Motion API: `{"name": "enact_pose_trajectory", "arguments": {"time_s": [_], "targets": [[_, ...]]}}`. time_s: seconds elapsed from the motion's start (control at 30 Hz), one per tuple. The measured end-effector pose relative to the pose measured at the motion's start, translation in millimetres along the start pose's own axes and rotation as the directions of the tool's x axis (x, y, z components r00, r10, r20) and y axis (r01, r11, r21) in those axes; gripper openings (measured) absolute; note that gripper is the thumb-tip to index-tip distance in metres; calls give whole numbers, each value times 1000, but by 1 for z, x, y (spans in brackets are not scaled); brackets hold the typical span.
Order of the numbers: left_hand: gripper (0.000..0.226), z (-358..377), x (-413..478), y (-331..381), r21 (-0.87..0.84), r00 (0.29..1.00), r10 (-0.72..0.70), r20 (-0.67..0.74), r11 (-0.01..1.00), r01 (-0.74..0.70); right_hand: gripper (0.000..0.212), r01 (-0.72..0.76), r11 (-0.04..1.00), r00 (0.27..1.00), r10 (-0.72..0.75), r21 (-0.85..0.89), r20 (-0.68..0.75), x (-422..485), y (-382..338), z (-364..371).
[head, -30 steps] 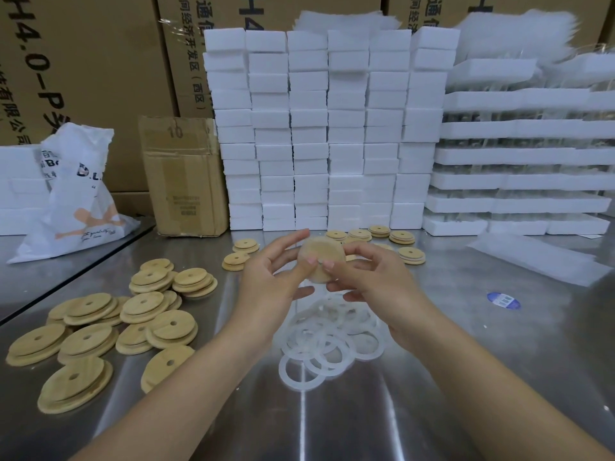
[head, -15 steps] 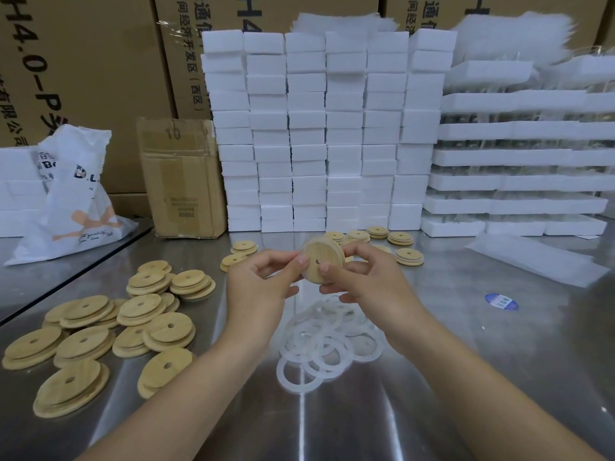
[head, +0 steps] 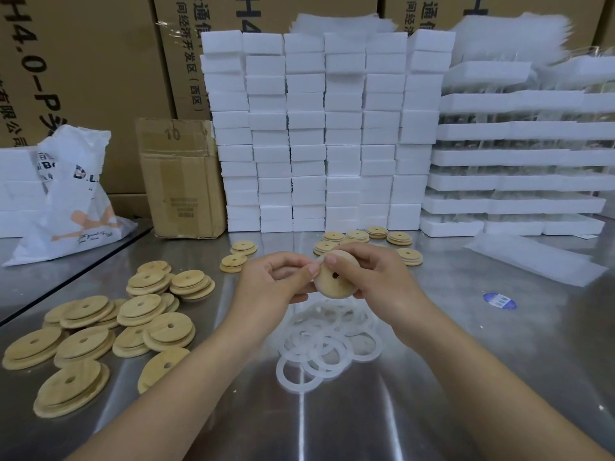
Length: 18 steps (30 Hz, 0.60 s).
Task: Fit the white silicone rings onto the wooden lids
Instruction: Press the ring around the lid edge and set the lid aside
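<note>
**Lid held over ring pile**

Worktop (head: 366, 414): loose white silicone rings (head: 327, 347) lie nearest. Above them, left grip (head: 273, 281) pinches the rim of the wooden lid (head: 334, 282); right grip (head: 377, 277) curls round its other side. Lid stacks (head: 100, 331) lie to the left. White foam blocks (head: 326, 128) stand behind.

Left hand (head: 273, 282) fingers curled, pinching, right hand (head: 377, 277) fingers curled, gripping

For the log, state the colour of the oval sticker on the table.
The oval sticker is blue with white markings; head view.
</note>
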<state>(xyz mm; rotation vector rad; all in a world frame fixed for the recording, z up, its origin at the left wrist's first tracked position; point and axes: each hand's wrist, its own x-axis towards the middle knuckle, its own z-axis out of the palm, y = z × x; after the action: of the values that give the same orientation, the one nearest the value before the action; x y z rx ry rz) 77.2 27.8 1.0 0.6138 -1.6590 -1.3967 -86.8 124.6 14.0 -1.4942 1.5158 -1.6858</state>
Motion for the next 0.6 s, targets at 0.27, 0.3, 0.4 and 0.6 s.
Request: {"name": "enact_pose_trajectory", "arguments": {"time_s": [0.27,0.3,0.4,0.6], "targets": [[10,-1,1,2,-21,996,-74,45,997,75,13,-67,997,996,69,-39,52,1,-3,-6],[11,-2,0,3,-33,995,-83,53,996,85,14,-79,996,995,81,-36,60,1,-3,-7],[15,-4,1,5,-63,992,-100,79,992,105,18,-107,994,991,106,2,78,2,-3,-8],[15,-11,4,8,-73,995,-68,70,995,73,15,-69,997,996,71,-29,47,0,-4,-7]]}}
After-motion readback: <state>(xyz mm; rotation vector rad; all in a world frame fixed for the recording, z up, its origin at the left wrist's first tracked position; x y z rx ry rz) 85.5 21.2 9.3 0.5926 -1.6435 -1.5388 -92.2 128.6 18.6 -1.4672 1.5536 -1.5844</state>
